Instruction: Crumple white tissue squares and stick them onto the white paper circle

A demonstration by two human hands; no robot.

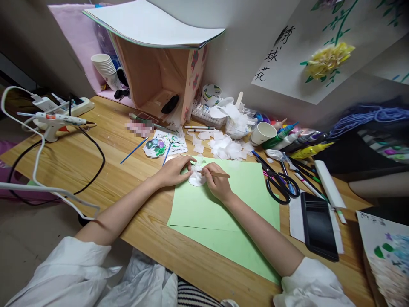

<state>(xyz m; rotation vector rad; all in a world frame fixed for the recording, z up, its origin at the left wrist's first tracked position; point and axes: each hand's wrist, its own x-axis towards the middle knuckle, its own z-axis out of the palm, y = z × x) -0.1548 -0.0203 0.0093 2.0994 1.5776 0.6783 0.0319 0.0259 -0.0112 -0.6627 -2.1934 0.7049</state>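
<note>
My right hand (217, 181) is closed on a flat wooden stick (220, 174), its tip over a small white disc (197, 179). The disc lies on light green paper (223, 209) with bits of white tissue on its upper part. On the disc's left side, my left hand (175, 170) rests with fingers bent around its edge and the tissue; whether they pinch anything is too small to tell. Loose white tissue squares (225, 147) lie just beyond the green paper.
Black scissors (277, 181), a phone (319, 224), a paper cup (262, 134) and paint bottles (283, 135) stand or lie to the right. Toward the left are a paint palette (155, 147), brushes, cables and a glue gun (54, 123). A pink box (150, 72) stands behind.
</note>
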